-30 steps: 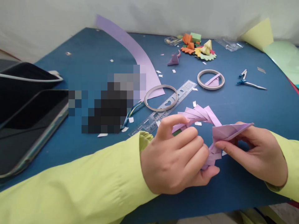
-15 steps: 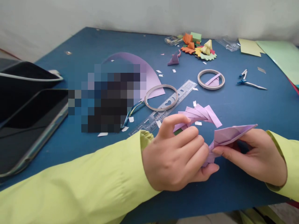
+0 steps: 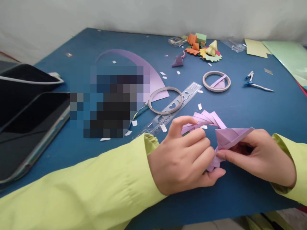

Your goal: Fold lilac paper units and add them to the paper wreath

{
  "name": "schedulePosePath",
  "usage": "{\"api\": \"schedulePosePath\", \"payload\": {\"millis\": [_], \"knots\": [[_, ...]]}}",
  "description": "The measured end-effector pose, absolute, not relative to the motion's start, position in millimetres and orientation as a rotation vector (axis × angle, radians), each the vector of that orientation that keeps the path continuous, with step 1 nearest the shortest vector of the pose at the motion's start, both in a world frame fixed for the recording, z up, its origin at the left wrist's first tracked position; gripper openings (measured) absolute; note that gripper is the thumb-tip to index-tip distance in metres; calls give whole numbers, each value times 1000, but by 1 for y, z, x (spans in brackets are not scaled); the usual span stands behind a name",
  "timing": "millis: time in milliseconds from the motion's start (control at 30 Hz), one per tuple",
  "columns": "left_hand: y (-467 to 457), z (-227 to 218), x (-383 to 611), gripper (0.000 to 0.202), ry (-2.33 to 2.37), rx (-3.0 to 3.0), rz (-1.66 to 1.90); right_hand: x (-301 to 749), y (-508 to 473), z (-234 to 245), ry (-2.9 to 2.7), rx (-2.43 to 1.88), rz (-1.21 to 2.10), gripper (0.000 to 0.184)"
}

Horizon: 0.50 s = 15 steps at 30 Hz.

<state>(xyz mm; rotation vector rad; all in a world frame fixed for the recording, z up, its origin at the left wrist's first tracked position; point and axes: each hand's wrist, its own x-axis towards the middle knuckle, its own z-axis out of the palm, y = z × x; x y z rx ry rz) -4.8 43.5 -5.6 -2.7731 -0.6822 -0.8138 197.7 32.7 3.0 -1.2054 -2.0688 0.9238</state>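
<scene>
My left hand [image 3: 187, 155] is closed on a ring of overlapping folded lilac paper strips [image 3: 208, 118], covering much of it. Part of the ring fans out beyond my index finger, and another part shows by my thumb. A bit of green is just visible under the index finger. My right hand [image 3: 259, 156] pinches a pointed folded lilac paper piece [image 3: 231, 137] between thumb and fingers, at the ring's right side. The piece meets the ring beside my left fingertips; how they join is hidden.
A clear stencil ruler [image 3: 192, 91] lies beyond my hands, with a tape roll [image 3: 149, 103] over it. Farther right are another tape roll [image 3: 204, 83] and a blue-and-white compass [image 3: 260, 87]. Folded paper pieces [image 3: 212, 49] sit at the back, a dark tablet [image 3: 35, 127] at left. Paper scraps are scattered about.
My right hand and the pointed lilac piece have shifted slightly left and tilted, closer to my left hand. The ring has turned or dropped a little; both grips stay.
</scene>
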Motion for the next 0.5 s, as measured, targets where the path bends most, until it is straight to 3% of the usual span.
{"api": "schedulePosePath", "payload": {"millis": [300,500], "knots": [[54,-16,-8,39,-611,-2738,-952,200,39,14,-1680,-1252,1436,24],[53,-10,-8,34,-641,-2941,-704,206,48,20,-1909,-1326,1369,24]]}}
